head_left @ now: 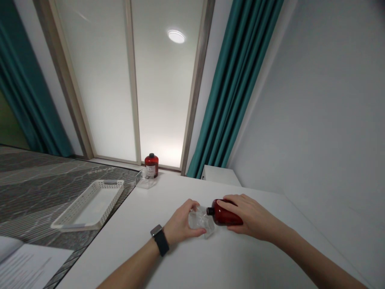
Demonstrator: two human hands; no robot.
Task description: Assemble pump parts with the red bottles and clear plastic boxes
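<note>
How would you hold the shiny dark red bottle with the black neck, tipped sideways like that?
Probably around its wide, rounded body, coming from the person's right, as the right grip does. The dark red bottle is tipped sideways, its narrow black neck pointing left towards the clear, see-through object, so holding the body should leave the neck free.

No legible text, printed lines (30,267) on the white pages (57,253) at lower left too blurred to read, pale label (150,171) on the standing red bottle (152,160) unreadable.

Apparently a home: teal curtains (237,80), frosted panels (164,100)
</note>
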